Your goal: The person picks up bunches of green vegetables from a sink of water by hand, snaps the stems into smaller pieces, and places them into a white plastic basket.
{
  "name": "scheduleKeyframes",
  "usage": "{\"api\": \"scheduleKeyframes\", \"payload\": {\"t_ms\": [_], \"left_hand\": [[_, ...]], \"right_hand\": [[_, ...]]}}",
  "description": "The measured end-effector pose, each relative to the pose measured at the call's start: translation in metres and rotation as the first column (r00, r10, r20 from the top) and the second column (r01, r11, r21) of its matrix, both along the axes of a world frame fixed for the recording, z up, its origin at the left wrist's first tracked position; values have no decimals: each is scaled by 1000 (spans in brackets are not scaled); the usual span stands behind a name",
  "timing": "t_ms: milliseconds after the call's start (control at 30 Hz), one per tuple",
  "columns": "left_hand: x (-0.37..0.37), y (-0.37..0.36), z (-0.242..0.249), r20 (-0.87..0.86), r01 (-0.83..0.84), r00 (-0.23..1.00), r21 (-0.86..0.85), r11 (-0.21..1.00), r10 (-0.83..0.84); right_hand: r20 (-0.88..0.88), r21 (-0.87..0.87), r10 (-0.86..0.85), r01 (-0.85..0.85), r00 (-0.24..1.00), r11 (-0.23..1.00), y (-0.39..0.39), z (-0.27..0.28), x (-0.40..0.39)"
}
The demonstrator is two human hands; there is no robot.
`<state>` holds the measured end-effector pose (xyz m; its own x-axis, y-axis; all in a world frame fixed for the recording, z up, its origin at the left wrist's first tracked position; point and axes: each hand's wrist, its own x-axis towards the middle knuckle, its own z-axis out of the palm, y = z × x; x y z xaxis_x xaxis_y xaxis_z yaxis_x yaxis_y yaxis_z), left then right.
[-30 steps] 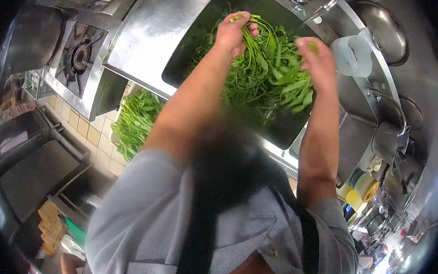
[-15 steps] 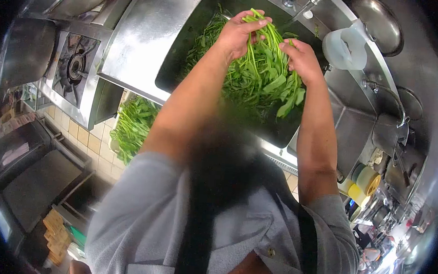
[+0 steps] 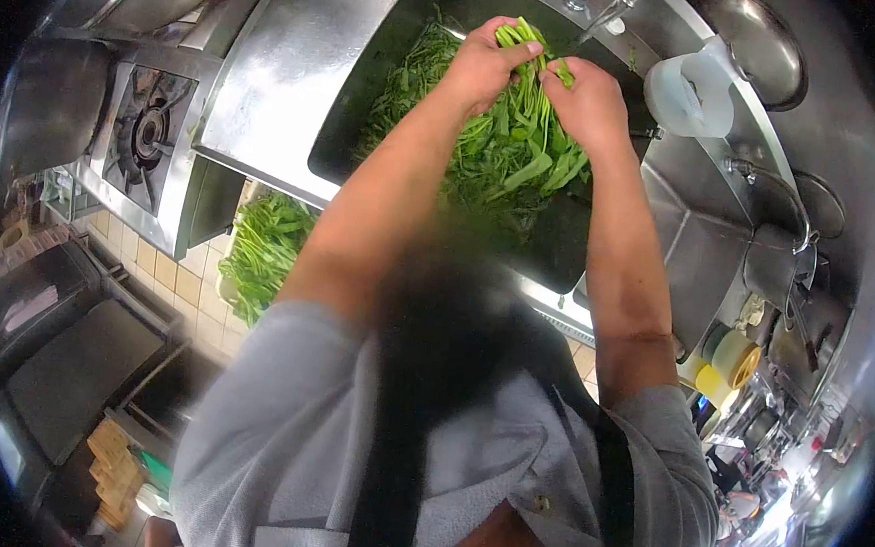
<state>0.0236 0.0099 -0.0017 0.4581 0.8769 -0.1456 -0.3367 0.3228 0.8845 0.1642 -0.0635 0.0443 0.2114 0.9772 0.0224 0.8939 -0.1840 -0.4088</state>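
Here, over a deep steel sink (image 3: pixel 369 79), your left hand (image 3: pixel 485 64) and your right hand (image 3: pixel 586 102) close together on one bunch of leafy greens (image 3: pixel 521 143), the fingers of both wrapped around the stem ends at the top while the leaves hang down between your wrists. The two hands sit just beside each other, knuckles nearly touching, above the far half of the basin, where more loose greens (image 3: pixel 415 72) lie heaped against the back wall. A tap (image 3: pixel 614 9) runs a thin stream of water down just beyond your right hand, close to the sink's far rim. To your right, a translucent plastic jug (image 3: pixel 684 93) stands on the steel ledge near the sink's corner, and a round metal bowl (image 3: pixel 757 47) sits further out past it, well apart from your hands. On your left, a broad flat steel counter (image 3: pixel 280 63) borders the sink's edge, with a gas burner (image 3: pixel 146 130) beyond it. Below that counter's near edge, a second heap of greens (image 3: pixel 264 248) rests down by the tiled floor, beside your left elbow. The near part of the sink, under your forearms, is dark and bare of leaves, which leaves room between the bunch and the front rim.
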Motion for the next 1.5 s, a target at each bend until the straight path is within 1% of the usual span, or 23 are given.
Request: {"api": "scheduleKeyframes", "payload": {"t_ms": [167,267,333,367,467,500,533,567,600,633,700,733,767,833,967,1067,1167,1200,1267,1300,1333,1400,1500], "left_hand": [[-5,-2,-1,-77,48,996,76,996,-42],[-12,-1,-4,-88,-12,996,31,999,15],[-22,-2,6,-88,-117,990,-56,991,112],[-24,3,-2,-72,-102,992,-35,994,99],[-24,1,3,-121,-156,980,6,988,156],[-22,1,5,-120,-153,981,6,988,153],[-20,0,5,-138,-154,979,1,988,153],[-17,-2,6,-157,-155,976,-4,988,153],[-14,-2,2,-157,-153,976,-4,988,150],[-10,-2,-3,-125,-148,981,13,989,149],[-8,-4,-3,-94,-146,984,31,989,148],[-9,-7,0,-158,-139,977,41,989,144],[-10,-9,3,-221,-132,965,51,990,140],[-10,-11,3,-246,-144,957,60,988,154],[-9,-13,-6,-244,-167,954,45,985,173],[-10,-14,-11,-230,-127,965,11,992,126],[-9,-18,-5,-165,-138,978,-36,990,131],[-10,-18,-4,-166,-140,977,-38,990,131],[-11,-19,-1,-163,-177,973,-67,982,164],[-13,-15,-6,-163,-177,973,-67,982,164],[-20,-9,-15,-133,-204,973,-95,974,190],[-29,-2,-27,-103,-229,971,-124,966,217],[-42,4,-35,-116,-295,954,-201,934,276]], "right_hand": [[40,60,-70,67,997,996,8,-22,3],[-462,80,-218,285,860,955,10,-31,26],[-794,-71,-274,365,543,928,8,-19,36],[-887,-51,-210,363,412,930,6,-15,39],[-897,18,-118,303,426,953,6,-10,45],[-752,2,-125,192,647,981,5,4,38],[-752,2,-128,195,647,981,5,6,31],[-530,114,7,62,848,992,5,8,23],[-252,180,143,-99,957,979,5,8,16],[-82,105,89,-81,993,991,6,7,11],[15,101,91,-92,996,991,7,5,5],[112,96,94,-105,989,990,7,4,2],[111,96,98,-109,989,989,7,4,-2],[227,120,81,-110,971,987,4,3,-10],[277,169,104,-155,955,973,2,-7,-18],[195,186,44,-81,980,979,7,-17,-13],[-114,217,-85,109,990,970,13,-34,4],[-114,216,-84,108,990,971,12,-32,5],[-417,63,-237,288,877,955,11,-27,9],[-446,194,-221,334,868,922,13,-36,21],[-638,103,-264,420,723,901,8,-24,26],[-931,-18,-211,539,298,842,3,-15,46],[-928,99,-140,592,344,800,-5,-9,79]]}}
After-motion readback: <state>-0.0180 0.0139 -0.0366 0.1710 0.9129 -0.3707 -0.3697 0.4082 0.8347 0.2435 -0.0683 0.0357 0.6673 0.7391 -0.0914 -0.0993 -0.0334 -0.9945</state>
